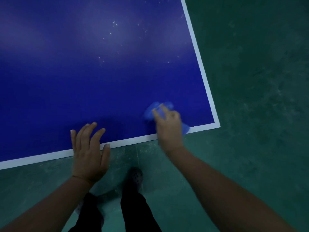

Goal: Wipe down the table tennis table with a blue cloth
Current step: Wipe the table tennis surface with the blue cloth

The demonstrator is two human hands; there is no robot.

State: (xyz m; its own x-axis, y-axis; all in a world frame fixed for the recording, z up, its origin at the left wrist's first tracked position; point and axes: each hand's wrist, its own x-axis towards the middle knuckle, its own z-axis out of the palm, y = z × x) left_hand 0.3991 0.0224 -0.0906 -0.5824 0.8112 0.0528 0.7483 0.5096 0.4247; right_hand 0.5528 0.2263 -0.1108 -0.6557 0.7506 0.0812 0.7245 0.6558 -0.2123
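Observation:
The table tennis table (100, 81) is dark blue with a white border line, and its near right corner sits at the right of the view. My right hand (168, 124) presses a bunched blue cloth (151, 110) onto the surface close to that corner; the hand and cloth are motion-blurred, and part of the cloth pokes out to the right of the hand. My left hand (89, 153) rests flat with spread fingers on the near edge of the table. Small white specks (115, 24) dot the surface further away.
A green floor (259, 97) surrounds the table on the right and near sides. My legs in dark trousers and one shoe (136, 177) stand just below the table's near edge.

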